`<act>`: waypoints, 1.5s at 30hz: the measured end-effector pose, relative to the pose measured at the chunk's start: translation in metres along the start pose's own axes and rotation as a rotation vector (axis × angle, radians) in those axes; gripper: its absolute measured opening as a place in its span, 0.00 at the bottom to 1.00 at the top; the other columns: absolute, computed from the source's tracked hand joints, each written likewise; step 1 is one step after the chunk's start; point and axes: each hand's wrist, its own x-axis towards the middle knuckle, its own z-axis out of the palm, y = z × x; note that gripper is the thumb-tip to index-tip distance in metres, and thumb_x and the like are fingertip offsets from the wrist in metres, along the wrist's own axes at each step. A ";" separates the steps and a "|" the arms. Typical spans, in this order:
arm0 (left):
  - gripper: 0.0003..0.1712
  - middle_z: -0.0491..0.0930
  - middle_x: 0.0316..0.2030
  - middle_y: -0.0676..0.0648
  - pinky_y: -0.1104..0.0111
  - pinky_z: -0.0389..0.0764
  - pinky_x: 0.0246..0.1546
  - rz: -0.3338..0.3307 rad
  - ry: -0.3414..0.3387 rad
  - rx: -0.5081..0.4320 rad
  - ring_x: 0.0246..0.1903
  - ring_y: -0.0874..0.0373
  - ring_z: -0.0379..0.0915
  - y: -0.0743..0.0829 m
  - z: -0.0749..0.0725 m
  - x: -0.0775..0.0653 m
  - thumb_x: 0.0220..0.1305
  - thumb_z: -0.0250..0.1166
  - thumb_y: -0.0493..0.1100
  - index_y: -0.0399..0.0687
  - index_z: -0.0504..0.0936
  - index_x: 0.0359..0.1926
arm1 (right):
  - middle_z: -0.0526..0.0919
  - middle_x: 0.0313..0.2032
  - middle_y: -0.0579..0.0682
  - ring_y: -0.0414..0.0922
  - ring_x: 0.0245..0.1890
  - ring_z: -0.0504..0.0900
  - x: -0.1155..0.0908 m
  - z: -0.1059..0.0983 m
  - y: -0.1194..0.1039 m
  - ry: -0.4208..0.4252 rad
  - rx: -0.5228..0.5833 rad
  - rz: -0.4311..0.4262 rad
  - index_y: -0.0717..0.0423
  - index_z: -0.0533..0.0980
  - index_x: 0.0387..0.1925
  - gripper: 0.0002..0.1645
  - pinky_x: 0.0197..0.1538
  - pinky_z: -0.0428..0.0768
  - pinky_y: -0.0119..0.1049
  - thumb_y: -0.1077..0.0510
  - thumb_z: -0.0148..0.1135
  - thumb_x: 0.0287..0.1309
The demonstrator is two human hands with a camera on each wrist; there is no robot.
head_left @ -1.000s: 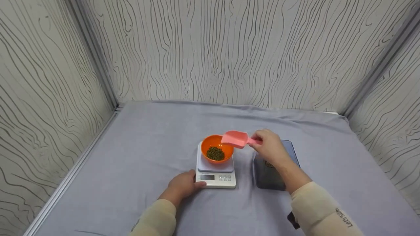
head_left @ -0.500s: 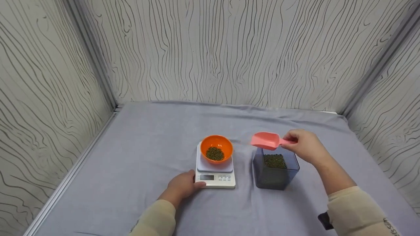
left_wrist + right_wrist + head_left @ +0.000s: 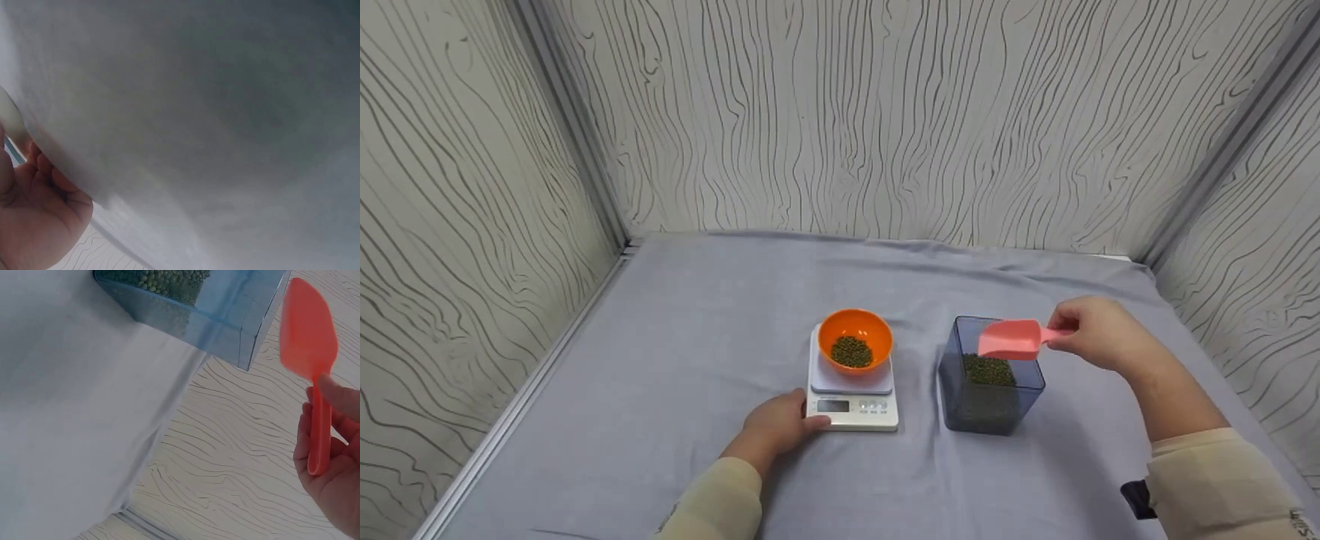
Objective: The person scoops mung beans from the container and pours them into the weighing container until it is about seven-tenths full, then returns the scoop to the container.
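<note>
My right hand (image 3: 1099,330) pinches the handle of a pink scoop (image 3: 1011,339), which hangs over the right side of a clear bluish container (image 3: 982,416) in the head view. Small green beans (image 3: 988,370) partly fill that container. The right wrist view shows the scoop (image 3: 308,332) with the thumb on its handle. My left hand (image 3: 780,424) holds the left edge of a white kitchen scale (image 3: 859,422), thumb on top near the display. On the scale stands an orange bowl (image 3: 876,330) with a small heap of green beans (image 3: 851,352) inside.
A grey cloth (image 3: 697,322) with shallow wrinkles covers the table. White panels (image 3: 847,120) with wavy lines enclose the back and sides. A metal rail (image 3: 540,360) runs along the left edge. Something dark (image 3: 1138,499) sits by the right sleeve.
My right hand has carried the scoop rightward from beside the bowl to above the container, lowering it slightly. The left hand, scale and bowl have stayed in place.
</note>
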 end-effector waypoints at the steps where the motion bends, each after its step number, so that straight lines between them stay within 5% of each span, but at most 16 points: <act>1: 0.27 0.79 0.37 0.46 0.54 0.71 0.44 0.001 0.001 -0.002 0.37 0.49 0.74 0.000 0.000 0.000 0.51 0.62 0.63 0.47 0.75 0.42 | 0.74 0.19 0.44 0.41 0.22 0.69 0.001 0.001 -0.001 0.001 -0.027 -0.014 0.55 0.76 0.19 0.06 0.27 0.68 0.37 0.65 0.66 0.42; 8: 0.28 0.79 0.36 0.46 0.54 0.71 0.44 -0.012 -0.006 -0.008 0.36 0.50 0.73 0.000 0.001 0.001 0.51 0.62 0.64 0.47 0.75 0.43 | 0.68 0.18 0.48 0.47 0.21 0.69 0.005 0.014 -0.019 0.044 -0.287 -0.104 0.56 0.71 0.14 0.10 0.26 0.68 0.42 0.70 0.63 0.35; 16: 0.28 0.79 0.36 0.46 0.54 0.71 0.43 0.001 0.009 -0.010 0.36 0.50 0.73 0.000 -0.001 -0.001 0.52 0.62 0.63 0.47 0.75 0.43 | 0.69 0.20 0.55 0.55 0.25 0.72 0.007 0.032 -0.042 0.063 -0.587 -0.162 0.62 0.76 0.20 0.10 0.30 0.74 0.49 0.76 0.62 0.31; 21: 0.29 0.79 0.37 0.46 0.54 0.71 0.44 0.002 0.008 -0.011 0.37 0.49 0.74 -0.001 -0.001 -0.001 0.52 0.62 0.64 0.46 0.75 0.43 | 0.69 0.21 0.56 0.54 0.25 0.71 0.006 0.045 -0.050 0.095 -0.696 -0.221 0.60 0.76 0.18 0.09 0.28 0.74 0.48 0.75 0.63 0.32; 27: 0.27 0.79 0.37 0.47 0.55 0.71 0.44 -0.003 0.004 0.016 0.37 0.51 0.74 -0.001 0.001 0.001 0.53 0.61 0.63 0.47 0.75 0.43 | 0.71 0.22 0.56 0.54 0.26 0.72 0.005 0.053 -0.047 0.105 -0.685 -0.241 0.60 0.76 0.17 0.09 0.29 0.75 0.48 0.75 0.62 0.33; 38: 0.28 0.79 0.36 0.45 0.54 0.71 0.43 0.028 0.014 0.036 0.38 0.48 0.74 -0.002 0.001 0.001 0.53 0.60 0.64 0.45 0.75 0.43 | 0.71 0.21 0.54 0.54 0.25 0.72 0.009 0.059 -0.033 -0.018 -0.542 -0.184 0.60 0.75 0.19 0.08 0.32 0.74 0.48 0.73 0.64 0.33; 45: 0.27 0.78 0.35 0.46 0.54 0.72 0.42 0.027 0.008 0.022 0.36 0.50 0.74 -0.002 0.000 0.002 0.54 0.60 0.63 0.46 0.75 0.41 | 0.67 0.18 0.51 0.50 0.21 0.71 0.012 0.061 -0.031 -0.020 -0.463 -0.239 0.58 0.72 0.15 0.10 0.28 0.71 0.44 0.74 0.59 0.36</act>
